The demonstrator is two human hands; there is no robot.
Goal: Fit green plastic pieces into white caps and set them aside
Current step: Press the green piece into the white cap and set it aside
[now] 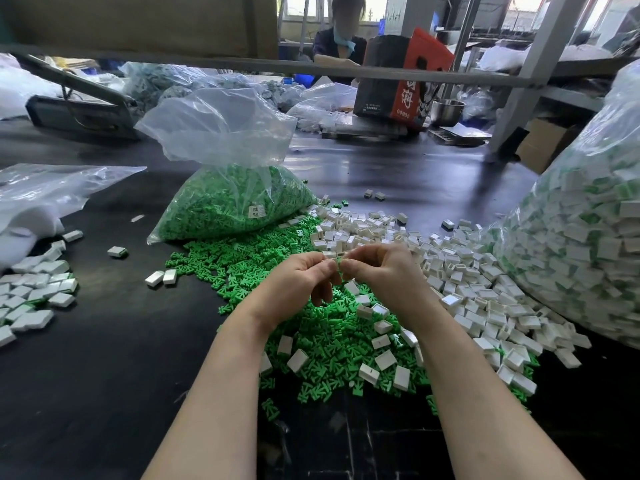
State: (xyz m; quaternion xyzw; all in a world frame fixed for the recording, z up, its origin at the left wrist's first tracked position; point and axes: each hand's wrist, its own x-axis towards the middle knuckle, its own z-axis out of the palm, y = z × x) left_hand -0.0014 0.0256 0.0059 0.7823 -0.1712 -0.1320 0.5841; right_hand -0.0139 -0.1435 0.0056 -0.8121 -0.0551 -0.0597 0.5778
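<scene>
Head view | I see both hands, left hand and right hand, pinching one white cap mid-frame | finished pile left edge | loose green pieces and caps remain: far from done.

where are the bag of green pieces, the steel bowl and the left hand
bag of green pieces [228, 202], head view, on its bulging front
steel bowl [447, 111], head view, on its outer wall
left hand [298, 278], head view, on its back

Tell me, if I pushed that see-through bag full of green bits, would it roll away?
Probably not. The bag of green pieces sits slumped wide and flat on the black table, so it would likely sag or slide. Its thin plastic top looks crumpled and floppy. Packed that full, it may feel fairly heavy.
</scene>
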